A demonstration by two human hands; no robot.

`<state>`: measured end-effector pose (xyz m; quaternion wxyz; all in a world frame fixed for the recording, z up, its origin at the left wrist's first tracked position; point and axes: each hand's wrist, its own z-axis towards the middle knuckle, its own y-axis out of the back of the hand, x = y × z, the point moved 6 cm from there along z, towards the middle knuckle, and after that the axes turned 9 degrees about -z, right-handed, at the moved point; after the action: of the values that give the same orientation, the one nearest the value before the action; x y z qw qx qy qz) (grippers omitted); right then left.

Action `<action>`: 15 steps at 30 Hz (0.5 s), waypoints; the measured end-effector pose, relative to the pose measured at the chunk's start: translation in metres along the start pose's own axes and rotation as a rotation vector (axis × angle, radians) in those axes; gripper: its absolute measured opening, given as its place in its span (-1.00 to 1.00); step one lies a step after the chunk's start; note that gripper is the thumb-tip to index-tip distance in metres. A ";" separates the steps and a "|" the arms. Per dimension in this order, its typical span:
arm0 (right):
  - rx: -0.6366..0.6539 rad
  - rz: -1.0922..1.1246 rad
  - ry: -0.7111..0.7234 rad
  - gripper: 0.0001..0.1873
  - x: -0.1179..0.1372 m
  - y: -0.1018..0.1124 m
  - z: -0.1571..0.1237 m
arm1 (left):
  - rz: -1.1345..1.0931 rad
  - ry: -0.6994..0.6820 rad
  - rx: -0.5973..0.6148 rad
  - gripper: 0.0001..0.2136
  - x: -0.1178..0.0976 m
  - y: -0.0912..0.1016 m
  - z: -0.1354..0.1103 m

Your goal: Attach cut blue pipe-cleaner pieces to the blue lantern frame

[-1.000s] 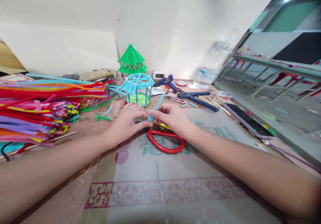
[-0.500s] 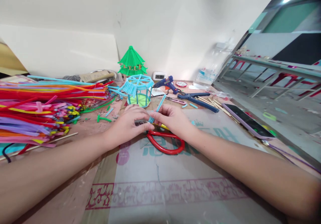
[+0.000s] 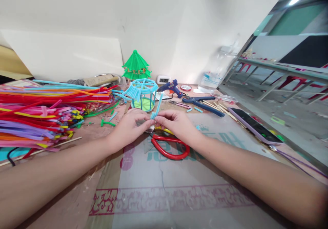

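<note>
- I have the left hand (image 3: 132,124) pinching light-blue strips (image 3: 157,110), fingers closed.
- My right hand (image 3: 175,123) pinches them too, fingers closed, near the red handle (image 3: 174,157).

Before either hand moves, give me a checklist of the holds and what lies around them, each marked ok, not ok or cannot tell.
1. Light blue strips held: ok, pinched at the fingertips of the left hand and right hand.
2. Strips aligned at the grip: cannot tell, fingers partly hide their lower ends.
3. Space below the hands free: not ok, red-handled scissors lie there.
4. Blue frame upright: ok, standing just beyond the left hand.
5. Glue gun apart from the hands: ok, lying farther back.
6. Glue gun cool: cannot tell, nothing visible shows its heat.
</note>
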<state>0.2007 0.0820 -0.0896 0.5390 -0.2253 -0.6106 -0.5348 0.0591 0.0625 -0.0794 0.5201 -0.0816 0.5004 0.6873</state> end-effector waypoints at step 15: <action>-0.013 -0.051 0.026 -0.73 -0.004 0.001 0.001 | 0.092 -0.127 0.105 -0.75 -0.005 -0.007 -0.002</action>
<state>0.2026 0.0843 -0.0927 0.5316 -0.2065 -0.6055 -0.5551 0.0659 0.0581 -0.0814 0.5220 0.0127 0.5053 0.6870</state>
